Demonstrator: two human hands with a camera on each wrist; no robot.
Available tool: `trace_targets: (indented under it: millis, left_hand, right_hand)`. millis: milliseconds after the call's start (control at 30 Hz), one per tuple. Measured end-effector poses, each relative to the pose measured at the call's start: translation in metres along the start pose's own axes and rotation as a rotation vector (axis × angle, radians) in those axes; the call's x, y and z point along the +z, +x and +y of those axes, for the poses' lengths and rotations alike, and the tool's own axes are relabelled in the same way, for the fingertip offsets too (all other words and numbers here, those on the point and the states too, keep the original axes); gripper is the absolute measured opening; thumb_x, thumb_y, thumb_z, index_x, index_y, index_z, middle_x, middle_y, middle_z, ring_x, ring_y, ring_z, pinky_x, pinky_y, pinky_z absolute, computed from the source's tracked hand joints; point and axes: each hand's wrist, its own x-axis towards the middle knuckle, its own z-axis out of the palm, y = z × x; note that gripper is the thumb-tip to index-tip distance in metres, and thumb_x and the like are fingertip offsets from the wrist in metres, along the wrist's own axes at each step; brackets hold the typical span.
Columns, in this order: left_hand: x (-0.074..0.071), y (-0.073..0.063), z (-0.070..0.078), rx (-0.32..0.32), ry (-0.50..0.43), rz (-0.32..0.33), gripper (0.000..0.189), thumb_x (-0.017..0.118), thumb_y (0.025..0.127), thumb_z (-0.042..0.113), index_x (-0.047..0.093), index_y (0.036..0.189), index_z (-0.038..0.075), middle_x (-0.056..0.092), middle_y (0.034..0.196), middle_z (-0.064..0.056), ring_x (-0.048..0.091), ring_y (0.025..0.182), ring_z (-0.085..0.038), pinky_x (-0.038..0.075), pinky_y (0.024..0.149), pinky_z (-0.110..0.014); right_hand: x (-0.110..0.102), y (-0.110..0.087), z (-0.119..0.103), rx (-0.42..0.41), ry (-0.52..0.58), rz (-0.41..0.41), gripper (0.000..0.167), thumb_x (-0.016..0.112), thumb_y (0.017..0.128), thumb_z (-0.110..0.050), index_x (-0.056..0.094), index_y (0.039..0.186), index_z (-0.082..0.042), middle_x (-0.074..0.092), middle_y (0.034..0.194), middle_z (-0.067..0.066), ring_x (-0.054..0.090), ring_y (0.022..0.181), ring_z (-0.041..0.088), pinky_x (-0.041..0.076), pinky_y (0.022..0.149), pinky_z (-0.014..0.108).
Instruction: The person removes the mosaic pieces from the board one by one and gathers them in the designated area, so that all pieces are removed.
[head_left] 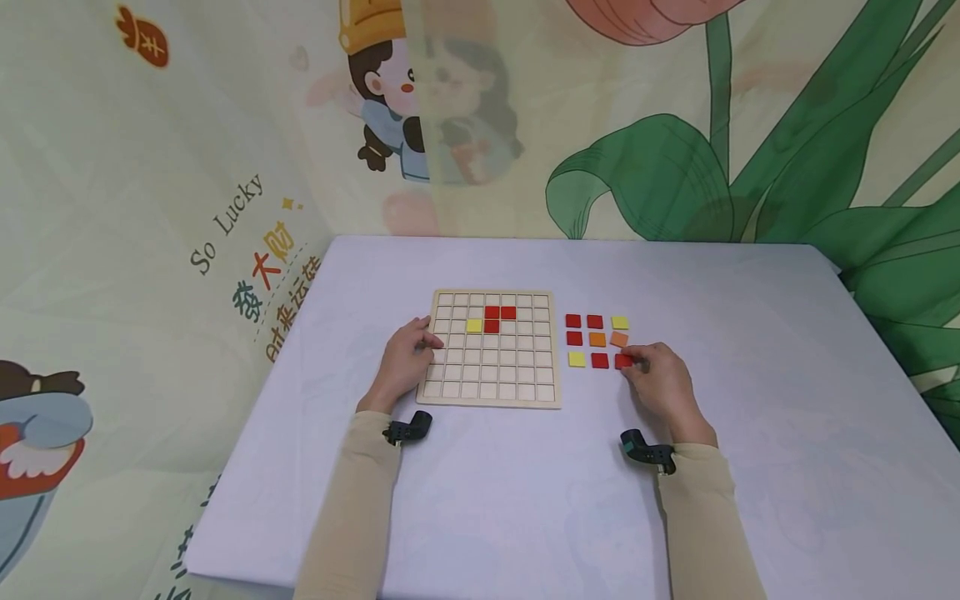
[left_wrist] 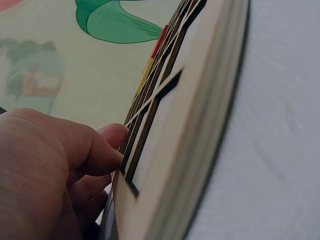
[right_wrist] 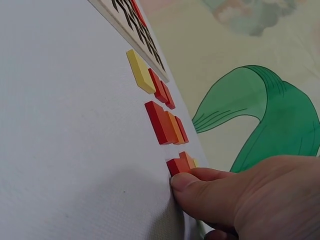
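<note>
A square wooden grid board [head_left: 492, 396] lies on the table. On it, three red tiles [head_left: 492, 312] and one yellow tile [head_left: 474, 326] sit in cells towards the far side. My left hand [head_left: 405, 358] grips the board's left edge, its thumb over the frame; the left wrist view shows the thumb and fingers [left_wrist: 95, 155] at that edge. Right of the board lie loose square tiles in rows: several red [head_left: 573, 321], two orange [head_left: 597, 339], two yellow [head_left: 576, 359]. With thumb and finger, my right hand [head_left: 663, 379] pinches the red tile [right_wrist: 176, 166] at the near right corner, still by the others.
The white-covered table [head_left: 510, 500] extends around the board and tiles. Behind it hangs a printed cloth [head_left: 637, 183] with green leaves and cartoon figures. Each wrist wears a small black camera [head_left: 408, 427] on a strap.
</note>
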Motion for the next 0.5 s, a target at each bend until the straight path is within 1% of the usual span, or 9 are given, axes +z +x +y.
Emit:
trace_targets:
  millis: [133, 367, 500]
  left_hand:
    - [0.0005, -0.0001, 0.0005, -0.002, 0.001, 0.003, 0.019, 0.052, 0.089, -0.001, 0.068, 0.090, 0.009, 0.042, 0.152, -0.007, 0.025, 0.147, -0.024, 0.018, 0.121, -0.042]
    - [0.0013, 0.0002, -0.0017, 0.006, -0.006, 0.005, 0.020, 0.051, 0.089, -0.001, 0.068, 0.090, 0.009, 0.041, 0.152, -0.008, 0.024, 0.147, -0.025, 0.018, 0.121, -0.043]
    - [0.0011, 0.0005, -0.0020, 0.015, -0.006, 0.002, 0.019, 0.051, 0.089, 0.000, 0.068, 0.090, 0.009, 0.041, 0.152, -0.008, 0.024, 0.147, -0.025, 0.017, 0.121, -0.044]
  right_hand:
    - [0.0008, 0.0011, 0.0021, 0.005, 0.006, -0.011, 0.038, 0.065, 0.092, -0.007, 0.060, 0.129, 0.001, 0.052, 0.118, 0.022, 0.048, 0.102, 0.036, 0.052, 0.088, 0.048]
    - [0.0016, 0.0010, 0.0026, -0.005, -0.003, -0.003, 0.036, 0.063, 0.093, -0.004, 0.060, 0.128, 0.001, 0.052, 0.114, 0.022, 0.049, 0.100, 0.035, 0.052, 0.085, 0.046]
    - [0.0007, 0.0002, 0.0029, -0.001, -0.003, -0.008, 0.036, 0.063, 0.093, -0.005, 0.059, 0.129, -0.001, 0.052, 0.116, 0.022, 0.049, 0.103, 0.036, 0.051, 0.089, 0.048]
